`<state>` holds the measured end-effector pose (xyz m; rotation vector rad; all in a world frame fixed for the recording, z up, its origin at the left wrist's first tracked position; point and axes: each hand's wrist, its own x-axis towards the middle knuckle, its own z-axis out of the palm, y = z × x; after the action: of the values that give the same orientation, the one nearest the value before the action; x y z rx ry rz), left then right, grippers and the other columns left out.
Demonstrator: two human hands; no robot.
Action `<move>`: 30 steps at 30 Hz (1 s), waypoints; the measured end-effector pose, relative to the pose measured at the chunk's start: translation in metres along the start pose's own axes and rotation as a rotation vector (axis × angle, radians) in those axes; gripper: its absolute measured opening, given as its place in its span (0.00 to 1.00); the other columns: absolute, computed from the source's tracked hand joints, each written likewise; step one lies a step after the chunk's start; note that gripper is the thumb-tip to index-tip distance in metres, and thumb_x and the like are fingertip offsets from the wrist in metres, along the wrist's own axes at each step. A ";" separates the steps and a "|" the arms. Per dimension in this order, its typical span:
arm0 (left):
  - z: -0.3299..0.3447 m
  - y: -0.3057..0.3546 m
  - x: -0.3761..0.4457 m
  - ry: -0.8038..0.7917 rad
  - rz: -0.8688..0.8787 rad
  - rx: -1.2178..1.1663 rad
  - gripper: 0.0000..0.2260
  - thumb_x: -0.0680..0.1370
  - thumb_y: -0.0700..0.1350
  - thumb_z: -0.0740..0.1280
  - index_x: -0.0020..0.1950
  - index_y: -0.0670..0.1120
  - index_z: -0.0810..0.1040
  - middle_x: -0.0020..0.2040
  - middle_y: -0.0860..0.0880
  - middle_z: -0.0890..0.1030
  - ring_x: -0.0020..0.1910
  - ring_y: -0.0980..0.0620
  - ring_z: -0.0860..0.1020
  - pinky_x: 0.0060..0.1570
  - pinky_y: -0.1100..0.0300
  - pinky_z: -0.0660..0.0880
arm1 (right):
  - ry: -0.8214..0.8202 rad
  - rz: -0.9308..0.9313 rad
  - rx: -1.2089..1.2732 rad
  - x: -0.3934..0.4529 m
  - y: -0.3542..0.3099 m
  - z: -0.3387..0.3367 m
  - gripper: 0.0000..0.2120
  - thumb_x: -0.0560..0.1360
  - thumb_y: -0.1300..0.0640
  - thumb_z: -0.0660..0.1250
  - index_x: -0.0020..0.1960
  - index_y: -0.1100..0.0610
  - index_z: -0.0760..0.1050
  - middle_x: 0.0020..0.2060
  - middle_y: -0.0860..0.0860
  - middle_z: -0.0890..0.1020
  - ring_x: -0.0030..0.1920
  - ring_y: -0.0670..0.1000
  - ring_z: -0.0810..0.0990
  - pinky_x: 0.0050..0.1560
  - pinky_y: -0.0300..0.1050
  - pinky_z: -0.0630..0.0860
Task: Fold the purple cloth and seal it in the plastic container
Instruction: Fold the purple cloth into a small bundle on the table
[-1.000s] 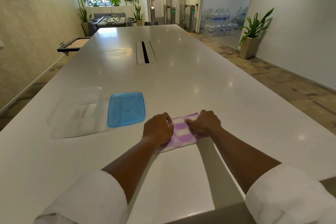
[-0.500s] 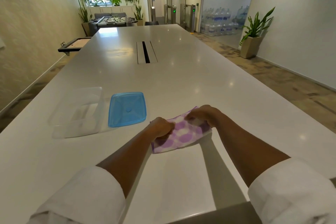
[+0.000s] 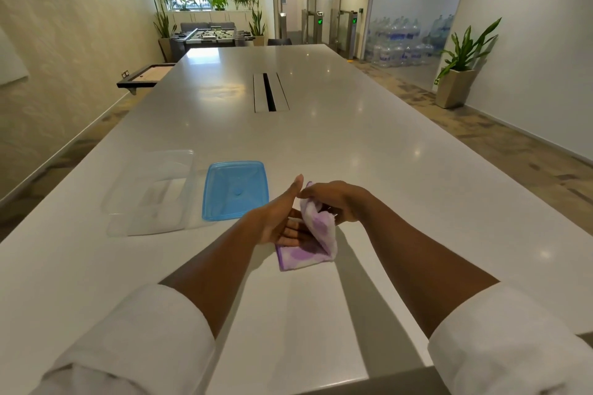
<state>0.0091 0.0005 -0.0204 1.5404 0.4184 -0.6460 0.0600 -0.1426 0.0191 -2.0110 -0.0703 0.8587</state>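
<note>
Soft folded cloth (image 3: 309, 242): showing purple blotches on a white ground, with a solid purple edge at its lower border. Flat square plastic lid (image 3: 236, 191): showing translucent blue, unpatterned. Rectangular clear plastic container (image 3: 150, 192): showing colourless, the surface beneath reading through it. Long glossy counter (image 3: 321, 144): showing plain white with pale light reflections. Rolled shirt sleeves (image 3: 134, 343): showing white, unpatterned.
</note>
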 end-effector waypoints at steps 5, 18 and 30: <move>-0.004 -0.001 -0.006 0.053 0.017 -0.088 0.47 0.62 0.78 0.64 0.62 0.40 0.78 0.53 0.41 0.84 0.56 0.43 0.82 0.61 0.45 0.77 | -0.058 -0.046 0.084 0.002 0.004 0.008 0.22 0.80 0.44 0.59 0.58 0.64 0.73 0.54 0.57 0.78 0.54 0.55 0.78 0.61 0.51 0.74; 0.010 -0.004 -0.006 0.204 0.091 -0.012 0.11 0.76 0.51 0.66 0.48 0.43 0.75 0.45 0.44 0.78 0.42 0.49 0.78 0.50 0.54 0.77 | -0.045 -0.070 0.128 0.007 0.018 0.007 0.16 0.80 0.55 0.60 0.62 0.64 0.74 0.54 0.61 0.80 0.48 0.56 0.81 0.41 0.47 0.81; -0.005 -0.011 0.006 0.614 0.221 0.203 0.05 0.78 0.40 0.61 0.44 0.42 0.75 0.44 0.45 0.78 0.41 0.49 0.77 0.50 0.51 0.79 | -0.022 -0.246 -0.236 0.013 0.027 0.015 0.22 0.72 0.57 0.73 0.66 0.52 0.76 0.59 0.55 0.80 0.52 0.53 0.79 0.49 0.43 0.79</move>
<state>0.0081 0.0056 -0.0327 1.9396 0.6421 -0.0279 0.0536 -0.1424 -0.0138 -2.1547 -0.4408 0.7421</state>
